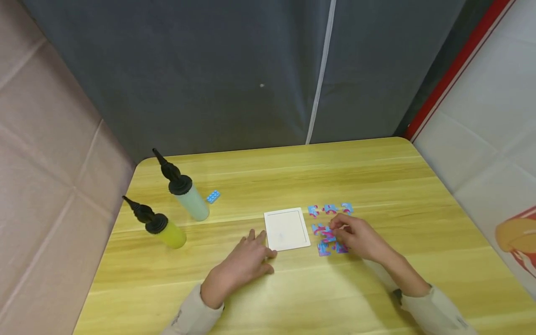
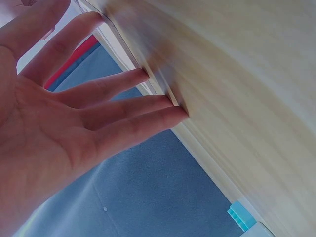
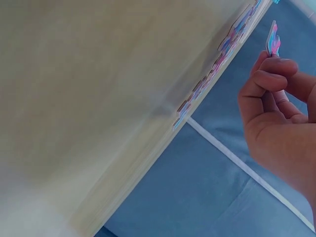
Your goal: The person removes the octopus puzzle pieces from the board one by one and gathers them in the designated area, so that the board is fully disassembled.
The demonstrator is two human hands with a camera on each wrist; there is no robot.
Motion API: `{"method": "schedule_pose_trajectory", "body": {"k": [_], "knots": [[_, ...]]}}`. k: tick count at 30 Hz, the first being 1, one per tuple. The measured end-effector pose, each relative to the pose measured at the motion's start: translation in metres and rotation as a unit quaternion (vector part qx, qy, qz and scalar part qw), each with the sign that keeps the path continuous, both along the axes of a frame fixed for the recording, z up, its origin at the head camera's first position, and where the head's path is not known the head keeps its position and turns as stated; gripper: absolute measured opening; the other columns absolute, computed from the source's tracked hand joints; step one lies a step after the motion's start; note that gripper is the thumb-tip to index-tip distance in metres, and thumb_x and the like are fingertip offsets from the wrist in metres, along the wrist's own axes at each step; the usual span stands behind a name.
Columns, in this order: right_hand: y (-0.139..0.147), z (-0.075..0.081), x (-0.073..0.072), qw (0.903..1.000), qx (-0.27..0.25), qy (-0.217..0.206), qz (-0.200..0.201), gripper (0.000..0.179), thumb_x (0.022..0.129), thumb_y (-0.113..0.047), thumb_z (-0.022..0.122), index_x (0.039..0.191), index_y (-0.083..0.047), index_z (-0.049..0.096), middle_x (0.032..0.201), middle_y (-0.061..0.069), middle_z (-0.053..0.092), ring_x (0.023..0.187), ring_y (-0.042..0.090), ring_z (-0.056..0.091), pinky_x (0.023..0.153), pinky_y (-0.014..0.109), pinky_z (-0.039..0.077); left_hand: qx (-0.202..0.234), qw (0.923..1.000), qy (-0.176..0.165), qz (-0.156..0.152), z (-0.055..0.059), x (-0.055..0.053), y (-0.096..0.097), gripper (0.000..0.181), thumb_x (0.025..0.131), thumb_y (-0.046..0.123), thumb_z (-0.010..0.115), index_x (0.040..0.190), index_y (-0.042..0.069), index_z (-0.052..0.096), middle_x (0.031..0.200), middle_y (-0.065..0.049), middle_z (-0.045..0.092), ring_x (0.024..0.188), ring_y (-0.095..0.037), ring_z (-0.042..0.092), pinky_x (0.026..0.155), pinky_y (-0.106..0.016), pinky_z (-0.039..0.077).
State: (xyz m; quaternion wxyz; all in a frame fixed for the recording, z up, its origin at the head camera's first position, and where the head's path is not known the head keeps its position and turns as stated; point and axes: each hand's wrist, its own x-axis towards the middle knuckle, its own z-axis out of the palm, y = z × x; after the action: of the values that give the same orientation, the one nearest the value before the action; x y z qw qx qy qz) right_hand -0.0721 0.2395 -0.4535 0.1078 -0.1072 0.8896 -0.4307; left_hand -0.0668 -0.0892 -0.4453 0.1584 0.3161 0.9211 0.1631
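In the right wrist view, my right hand pinches a pink and blue jigsaw piece between fingertips and thumb, raised off the table. From the head view, this right hand is over the lower part of a group of loose jigsaw pieces, covering some of them. To their left lies a square white puzzle board with a thin line inside its edge. My left hand is at the board's lower left corner, fingers spread. Its fingertips touch the tabletop in the left wrist view.
At the left of the wooden table are a pale green hand pump and a yellow one, both with black nozzles. A small blue toy brick lies beside the green pump. A grey curtain hangs behind the table.
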Motion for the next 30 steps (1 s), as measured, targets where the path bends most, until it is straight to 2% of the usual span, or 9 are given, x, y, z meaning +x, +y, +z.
{"method": "schedule_pose_trajectory", "body": {"k": [10, 20, 30], "knots": [[0.012, 0.001, 0.004, 0.9999, 0.011, 0.008, -0.008, 0.010, 0.102, -0.002, 0.058, 0.106, -0.007, 0.066, 0.095, 0.009, 0.070, 0.075, 0.017, 0.065, 0.060, 0.026, 0.054, 0.000, 1.0000, 0.003, -0.001, 0.000, 0.000, 0.000, 0.033, 0.088, 0.030, 0.082, 0.116, 0.014, 0.080, 0.149, -0.036, 0.049, 0.136, -0.068, 0.040, 0.106, -0.072, 0.044], [0.022, 0.002, 0.008, 0.9979, 0.036, 0.052, -0.015, 0.012, 0.099, 0.000, 0.063, 0.103, -0.009, 0.069, 0.099, 0.003, 0.072, 0.095, 0.018, 0.071, 0.080, 0.023, 0.059, 0.005, 1.0000, -0.002, 0.002, 0.003, 0.000, 0.000, 0.033, 0.088, 0.029, 0.081, 0.117, 0.013, 0.079, 0.150, -0.036, 0.048, 0.136, -0.069, 0.039, 0.107, -0.073, 0.043], [0.032, 0.001, 0.013, 0.9976, 0.031, 0.057, -0.025, 0.009, 0.099, -0.002, 0.063, 0.104, -0.007, 0.069, 0.102, 0.005, 0.073, 0.093, 0.007, 0.067, 0.079, 0.021, 0.058, -0.001, 1.0000, 0.000, 0.003, 0.002, 0.000, 0.001, 0.033, 0.088, 0.030, 0.081, 0.116, 0.014, 0.080, 0.150, -0.035, 0.048, 0.137, -0.068, 0.040, 0.107, -0.072, 0.043]]}}
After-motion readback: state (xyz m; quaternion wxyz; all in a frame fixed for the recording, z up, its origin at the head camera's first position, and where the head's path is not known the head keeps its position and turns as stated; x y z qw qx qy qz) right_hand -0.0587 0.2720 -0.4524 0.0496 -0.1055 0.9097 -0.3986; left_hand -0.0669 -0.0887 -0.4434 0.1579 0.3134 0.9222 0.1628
